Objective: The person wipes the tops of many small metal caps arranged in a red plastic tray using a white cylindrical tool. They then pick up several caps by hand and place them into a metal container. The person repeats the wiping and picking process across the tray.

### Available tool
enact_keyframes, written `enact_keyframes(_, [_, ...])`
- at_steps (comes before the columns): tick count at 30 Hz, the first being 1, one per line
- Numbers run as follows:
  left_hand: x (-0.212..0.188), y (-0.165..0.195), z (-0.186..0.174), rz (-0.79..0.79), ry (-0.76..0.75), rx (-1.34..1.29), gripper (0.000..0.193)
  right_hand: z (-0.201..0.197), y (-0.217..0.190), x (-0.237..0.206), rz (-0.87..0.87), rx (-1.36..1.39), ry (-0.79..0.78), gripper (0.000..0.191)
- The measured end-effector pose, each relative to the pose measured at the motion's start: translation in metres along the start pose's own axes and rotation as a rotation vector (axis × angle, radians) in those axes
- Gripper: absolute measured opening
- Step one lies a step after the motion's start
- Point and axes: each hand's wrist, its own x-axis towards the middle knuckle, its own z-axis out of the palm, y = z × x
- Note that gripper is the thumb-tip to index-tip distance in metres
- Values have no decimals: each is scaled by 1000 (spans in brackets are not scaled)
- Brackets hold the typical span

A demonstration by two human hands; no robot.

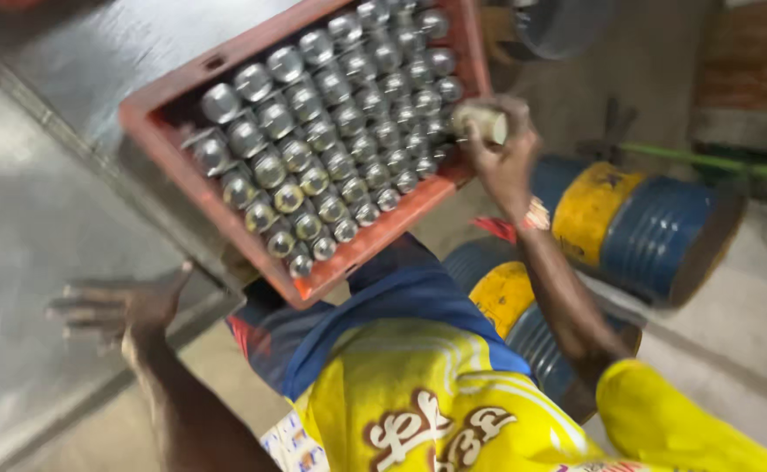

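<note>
head view: right hand (501, 153) clasps a can (481, 122) beside red crate (158, 109).

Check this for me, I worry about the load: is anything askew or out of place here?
The red crate of silver-topped cans overhangs the metal table edge. The right hand holds one can out of it.

A bottling workshop: red crate (309, 140) of capped bottles, steel worktable (25, 218), blue-yellow drums (646, 227).
</note>
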Motion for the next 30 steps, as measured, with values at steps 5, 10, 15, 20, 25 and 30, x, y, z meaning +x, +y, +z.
enact_keyframes(5, [-2, 5, -3, 17, -12, -67, 172, -21, 2, -2, -162, 83, 245, 23])
enact_keyframes(10, [10, 7, -2, 262, -399, -37, 107, -20, 14, -7, -174, -308, 1, 35])
enact_keyframes(15, [17, 3, 2, 347, -289, 94, 114, -40, 13, -18, -120, 159, 127, 29])
enact_keyframes(20, [18, 2, 4, 215, -278, 67, 121, -40, 12, -38, -210, -289, -75, 31])
enact_keyframes(25, [16, 3, 1, 379, -346, 4, 115, -34, 8, -41, 53, 179, 214, 28])
enact_keyframes(30, [7, 3, 1, 249, -301, 40, 124, -34, -5, -37, -186, -300, -1, 28])
